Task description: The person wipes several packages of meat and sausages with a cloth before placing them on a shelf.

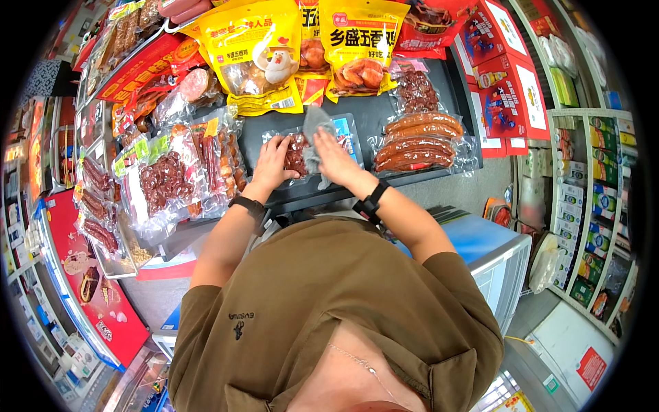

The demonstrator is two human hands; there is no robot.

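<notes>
A clear vacuum pack of dark red meat pieces (295,156) lies flat on a black tray-like counter (371,116). My left hand (271,164) holds its left side, fingers and thumb on the plastic. Over the pack's middle, my right hand (333,156) presses a crumpled grey cloth (315,123). Part of the pack is covered by the cloth and hand; a blue label (346,135) shows at its right. Beyond the hands stand yellow bags of cooked chicken (252,56). Vacuum-packed sausages (418,147) lie to the right.
At left, several packs of sausage and meat (165,180) crowd the counter. Red cartons (507,95) are stacked at right, near stocked shelves (592,206). A blue-topped white cabinet (484,242) stands close by my right arm. A red panel (90,273) is at lower left.
</notes>
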